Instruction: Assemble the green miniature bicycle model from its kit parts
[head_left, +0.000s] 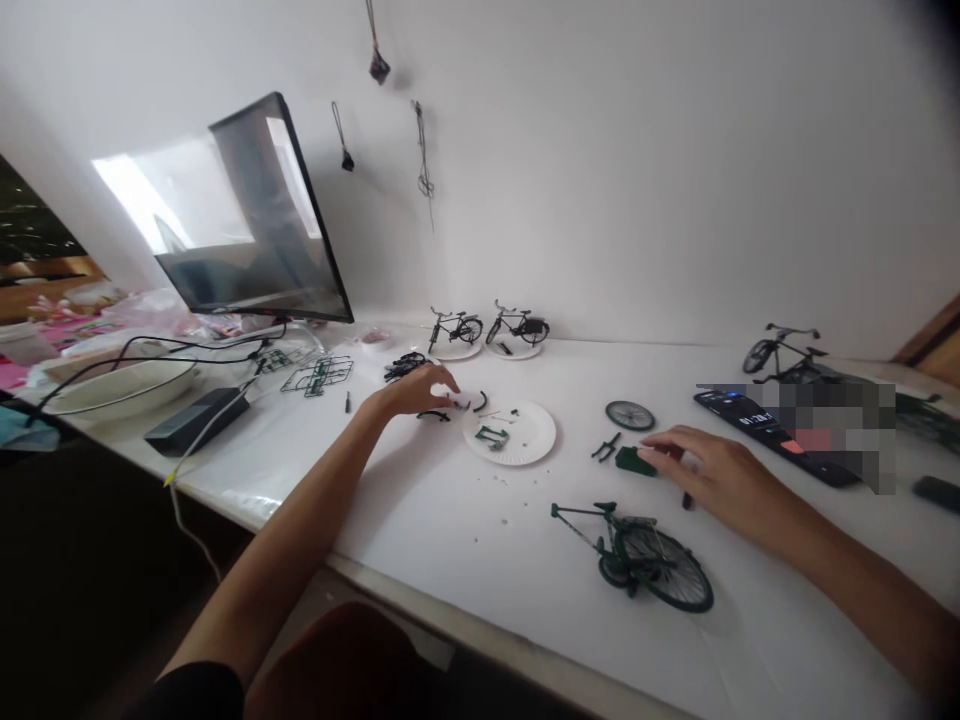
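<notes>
Lightly steady the green piece (634, 461) with the right hand (712, 470), cannot tell if pinched, and use the left hand (414, 390), curled, grip unclear, precisely among small dark parts (481, 402).

- Model bicycle (615, 572): dark green, its tyre a deeper green
- Box-shaped part (636, 461): solid dark green
- Fork piece (606, 448): blackish green
- Loose wheel (630, 415): dark tyre, grey spokes
- Plate (538, 425): plain white
- Frame-like part (491, 436): green
- Table (420, 540): white
- Phone (761, 432): black, white digits, reddish patch
- Cord (196, 437): white, yellow tag (169, 480)
- Sleeve (199, 690): black
</notes>
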